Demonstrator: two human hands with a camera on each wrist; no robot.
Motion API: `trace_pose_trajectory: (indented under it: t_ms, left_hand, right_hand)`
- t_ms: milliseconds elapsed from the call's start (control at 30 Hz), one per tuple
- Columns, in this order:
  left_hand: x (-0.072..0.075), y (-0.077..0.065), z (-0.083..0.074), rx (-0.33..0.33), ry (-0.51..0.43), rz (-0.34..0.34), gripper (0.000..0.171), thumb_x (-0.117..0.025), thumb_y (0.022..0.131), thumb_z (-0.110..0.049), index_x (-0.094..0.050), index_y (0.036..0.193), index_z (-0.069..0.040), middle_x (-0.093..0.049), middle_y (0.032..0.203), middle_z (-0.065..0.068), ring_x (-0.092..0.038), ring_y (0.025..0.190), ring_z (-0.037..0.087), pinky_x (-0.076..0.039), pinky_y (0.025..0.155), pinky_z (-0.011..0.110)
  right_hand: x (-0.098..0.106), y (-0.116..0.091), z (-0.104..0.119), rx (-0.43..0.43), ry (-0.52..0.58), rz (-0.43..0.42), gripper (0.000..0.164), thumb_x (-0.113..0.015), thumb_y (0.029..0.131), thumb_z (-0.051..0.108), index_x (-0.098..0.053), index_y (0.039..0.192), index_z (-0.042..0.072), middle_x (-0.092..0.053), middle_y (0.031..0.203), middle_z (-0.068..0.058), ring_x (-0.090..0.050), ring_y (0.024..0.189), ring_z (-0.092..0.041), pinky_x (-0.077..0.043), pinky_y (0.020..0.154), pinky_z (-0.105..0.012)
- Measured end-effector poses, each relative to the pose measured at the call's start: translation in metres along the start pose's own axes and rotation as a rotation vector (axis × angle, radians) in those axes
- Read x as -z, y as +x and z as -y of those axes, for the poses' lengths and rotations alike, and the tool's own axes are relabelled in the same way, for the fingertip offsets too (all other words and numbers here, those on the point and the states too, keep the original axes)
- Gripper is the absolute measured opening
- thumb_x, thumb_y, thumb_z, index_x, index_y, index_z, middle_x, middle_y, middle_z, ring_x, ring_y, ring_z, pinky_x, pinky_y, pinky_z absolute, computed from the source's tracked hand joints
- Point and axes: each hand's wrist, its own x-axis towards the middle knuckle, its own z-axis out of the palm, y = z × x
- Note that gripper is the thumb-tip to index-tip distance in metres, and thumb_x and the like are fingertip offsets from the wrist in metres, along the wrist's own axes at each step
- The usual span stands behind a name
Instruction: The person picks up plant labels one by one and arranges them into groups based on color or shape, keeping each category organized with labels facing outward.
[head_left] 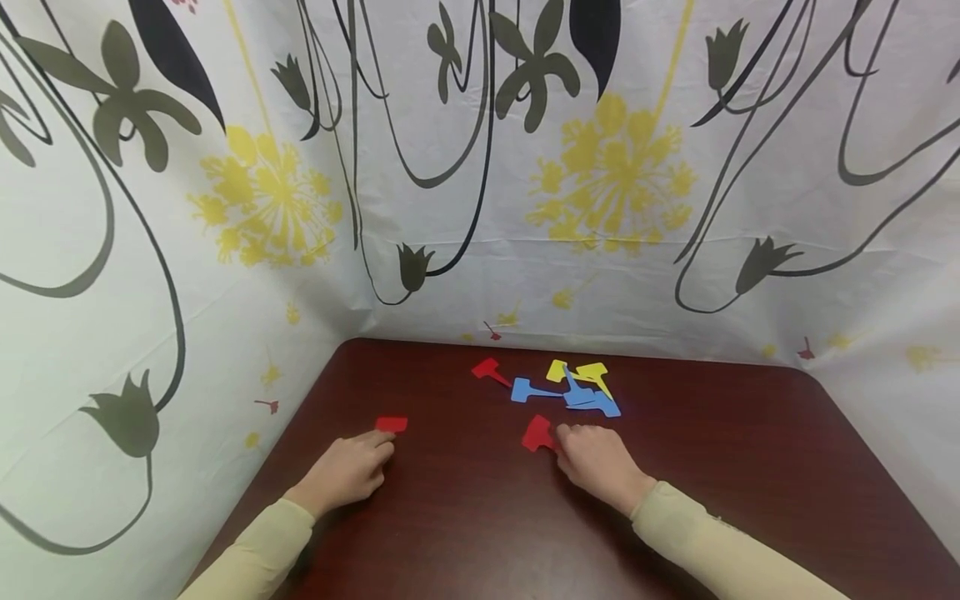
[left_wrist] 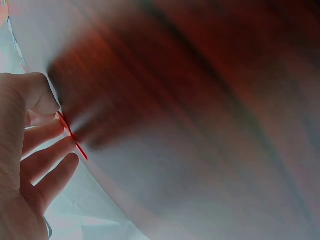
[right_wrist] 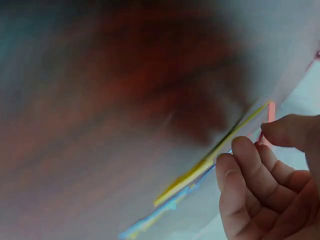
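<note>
My left hand (head_left: 348,472) pinches a red T-shaped plant label (head_left: 392,424) low over the left part of the table. In the left wrist view that label (left_wrist: 73,136) shows edge-on as a thin red line by the thumb tip and fingers. My right hand (head_left: 597,463) pinches another red plant label (head_left: 537,433) by its stem, its broad head pointing left. In the right wrist view, this red label (right_wrist: 271,111) sticks up past the thumb. Just beyond the right hand lies a loose cluster of blue labels (head_left: 524,389) and yellow labels (head_left: 592,369).
A third red label (head_left: 488,367) lies near the table's back edge, left of the cluster. The dark brown table (head_left: 465,517) has a white patterned cloth (head_left: 465,217) hanging behind it and along its sides.
</note>
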Motion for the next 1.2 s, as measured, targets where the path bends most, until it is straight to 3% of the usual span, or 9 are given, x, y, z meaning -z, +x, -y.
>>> trace_pose_trajectory:
  t_ms: [133, 433, 567, 667, 833, 933, 1200]
  left_hand:
    - [-0.002, -0.001, 0.001, -0.009, 0.012, -0.006, 0.011, -0.063, 0.072, -0.018, -0.056, 0.080, -0.015, -0.059, 0.113, 0.004, -0.059, 0.095, 0.017, -0.051, 0.057, 0.038]
    - [0.002, 0.000, 0.001, -0.017, 0.016, -0.049, 0.012, -0.065, 0.071, -0.020, -0.056, 0.079, -0.017, -0.059, 0.109, 0.002, -0.058, 0.090, 0.017, -0.051, 0.058, 0.037]
    - [0.007, 0.002, 0.002, 0.012, -0.005, -0.076, 0.015, -0.065, 0.071, -0.020, -0.056, 0.082, -0.018, -0.058, 0.101, -0.002, -0.056, 0.085, 0.014, -0.050, 0.060, 0.035]
    - [0.009, 0.003, 0.004, 0.075, -0.022, -0.077, 0.023, -0.066, 0.072, -0.020, -0.061, 0.094, -0.015, -0.058, 0.103, 0.000, -0.056, 0.089, 0.015, -0.051, 0.065, 0.036]
    - [0.008, 0.001, 0.006, 0.230, -0.046, 0.019, 0.046, -0.065, 0.077, -0.020, -0.057, 0.121, -0.009, -0.054, 0.119, 0.008, -0.052, 0.109, 0.022, -0.050, 0.077, 0.042]
    - [0.004, 0.000, 0.005, 0.287, -0.078, 0.086, 0.051, -0.061, 0.082, -0.022, -0.050, 0.130, -0.008, -0.049, 0.128, 0.012, -0.045, 0.118, 0.028, -0.046, 0.085, 0.045]
    - [-0.001, 0.000, 0.002, 0.292, -0.135, 0.164, 0.057, -0.056, 0.089, -0.031, -0.040, 0.137, -0.006, -0.035, 0.140, 0.017, -0.036, 0.126, 0.034, -0.033, 0.098, 0.050]
  right_hand:
    - [-0.001, 0.000, 0.000, -0.070, 0.086, 0.028, 0.019, -0.073, 0.075, 0.028, -0.059, 0.078, 0.017, -0.046, 0.056, 0.011, -0.039, 0.044, -0.004, -0.039, 0.043, -0.019]
    - [0.000, 0.001, -0.001, -0.136, 0.250, 0.048, 0.016, -0.076, 0.073, 0.027, -0.061, 0.076, 0.022, -0.047, 0.057, 0.016, -0.043, 0.047, -0.004, -0.038, 0.044, -0.019]
    - [0.001, 0.001, -0.002, -0.189, 0.369, 0.091, 0.013, -0.075, 0.074, 0.025, -0.063, 0.078, 0.022, -0.049, 0.056, 0.016, -0.046, 0.046, -0.003, -0.041, 0.044, -0.019]
    - [0.004, 0.004, 0.000, -0.232, 0.450, 0.117, 0.011, -0.075, 0.075, 0.023, -0.065, 0.080, 0.020, -0.052, 0.057, 0.014, -0.049, 0.045, -0.004, -0.044, 0.045, -0.020]
    - [0.006, 0.010, 0.004, -0.259, 0.539, 0.128, 0.009, -0.073, 0.076, 0.024, -0.065, 0.074, 0.021, -0.054, 0.056, 0.012, -0.051, 0.045, -0.007, -0.045, 0.046, -0.024]
    - [0.007, 0.013, 0.007, -0.261, 0.570, 0.131, 0.012, -0.073, 0.076, 0.024, -0.063, 0.070, 0.022, -0.054, 0.054, 0.010, -0.051, 0.044, -0.009, -0.045, 0.045, -0.027]
    - [0.007, 0.017, 0.016, -0.254, 0.611, 0.117, 0.017, -0.073, 0.075, 0.026, -0.061, 0.064, 0.022, -0.054, 0.053, 0.009, -0.050, 0.048, -0.011, -0.044, 0.044, -0.028]
